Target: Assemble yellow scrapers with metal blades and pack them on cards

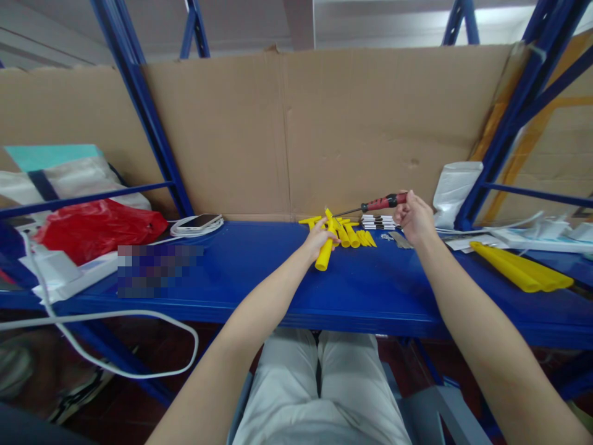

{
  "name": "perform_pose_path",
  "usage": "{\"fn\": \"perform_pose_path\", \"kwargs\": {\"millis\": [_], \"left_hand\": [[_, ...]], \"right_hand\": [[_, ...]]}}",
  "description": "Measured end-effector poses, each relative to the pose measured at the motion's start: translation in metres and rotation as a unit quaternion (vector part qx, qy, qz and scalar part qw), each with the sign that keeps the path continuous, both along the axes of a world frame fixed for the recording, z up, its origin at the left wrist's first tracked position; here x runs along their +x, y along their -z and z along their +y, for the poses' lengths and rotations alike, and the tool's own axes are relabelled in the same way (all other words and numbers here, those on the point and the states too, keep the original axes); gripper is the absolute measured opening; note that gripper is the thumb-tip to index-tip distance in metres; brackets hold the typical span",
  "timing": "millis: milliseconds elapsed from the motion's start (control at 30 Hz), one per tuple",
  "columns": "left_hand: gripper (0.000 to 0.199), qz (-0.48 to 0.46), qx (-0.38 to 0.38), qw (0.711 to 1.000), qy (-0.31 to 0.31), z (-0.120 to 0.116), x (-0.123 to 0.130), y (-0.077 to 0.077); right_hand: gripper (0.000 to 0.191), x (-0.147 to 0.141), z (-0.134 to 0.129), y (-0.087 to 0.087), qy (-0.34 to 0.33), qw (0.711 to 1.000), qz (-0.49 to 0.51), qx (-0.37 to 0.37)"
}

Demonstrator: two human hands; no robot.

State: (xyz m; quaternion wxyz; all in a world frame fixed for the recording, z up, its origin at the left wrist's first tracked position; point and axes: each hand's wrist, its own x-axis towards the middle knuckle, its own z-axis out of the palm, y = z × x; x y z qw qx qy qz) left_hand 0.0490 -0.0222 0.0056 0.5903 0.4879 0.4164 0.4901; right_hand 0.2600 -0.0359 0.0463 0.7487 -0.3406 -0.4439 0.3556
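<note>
My left hand [319, 240] is closed round a yellow tube-like piece [325, 254] with a narrow upper end and a wide lower end. My right hand [414, 216] grips the end of a screwdriver's red and black handle [383, 202]. The screwdriver's thin shaft points left, and its tip is by the top of the held piece; whether it touches cannot be made out. Behind and right of my left hand lie several yellow cones [353, 238] in a row. A stack of white packets with dark bands [378, 222] sits below the handle.
Small metal bits and a grey flat piece [401, 240] lie near my right hand. Long yellow cones [523, 269] and a white power strip [546, 241] are at the right. At the left are a phone [202, 220] on a coiled cable and a red bag [99, 228]. Cardboard [231, 136] stands behind.
</note>
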Motion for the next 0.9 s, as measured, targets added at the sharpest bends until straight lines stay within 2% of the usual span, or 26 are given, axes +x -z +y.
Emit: {"fn": "perform_pose_path", "kwargs": {"millis": [167,433,600,900], "left_hand": [[0.088,-0.004,0.004,1.0,-0.018,0.002,-0.001,0.001],[0.088,0.008,0.009,0.999,-0.03,0.004,-0.002,0.003],[0.089,0.006,0.006,1.0,-0.023,0.001,0.0,0.001],[0.088,-0.022,0.039,0.999,-0.03,0.006,0.0,0.005]], "right_hand": [[0.029,-0.003,-0.004,-0.002,-0.047,0.999,0.005,-0.019],[0.045,0.003,0.005,0.004,-0.025,0.999,0.021,-0.02],[0.038,0.003,0.005,0.004,-0.016,1.0,0.019,-0.016],[0.03,-0.003,-0.003,0.001,-0.059,0.998,0.01,-0.011]]}}
